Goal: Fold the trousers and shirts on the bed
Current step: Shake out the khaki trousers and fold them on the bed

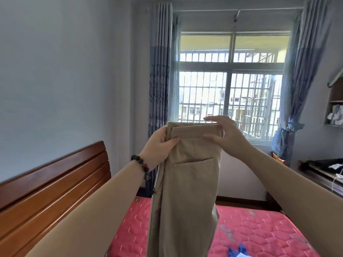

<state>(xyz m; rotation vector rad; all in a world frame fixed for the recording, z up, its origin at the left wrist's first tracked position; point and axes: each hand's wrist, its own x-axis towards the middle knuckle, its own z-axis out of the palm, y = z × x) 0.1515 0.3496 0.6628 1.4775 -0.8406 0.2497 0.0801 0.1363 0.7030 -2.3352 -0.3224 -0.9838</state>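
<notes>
Beige trousers (pixel 187 191) hang upright in front of me, waistband at the top and a back pocket facing me. My left hand (pixel 159 145) grips the left end of the waistband, thumb across the front. My right hand (pixel 224 134) holds the right end, fingers stretched along the top edge and thumb against the front. The legs drop out of view at the bottom. Below lies the bed with a red quilted mattress (pixel 259 232). A blue and white garment (pixel 238 252) peeks in at the bottom edge.
A wooden headboard (pixel 55 184) runs along the left wall. A barred window (pixel 230 93) with blue curtains faces me. At the right stand a wooden desk (pixel 319 173) with dark items and a wall shelf (pixel 336 108).
</notes>
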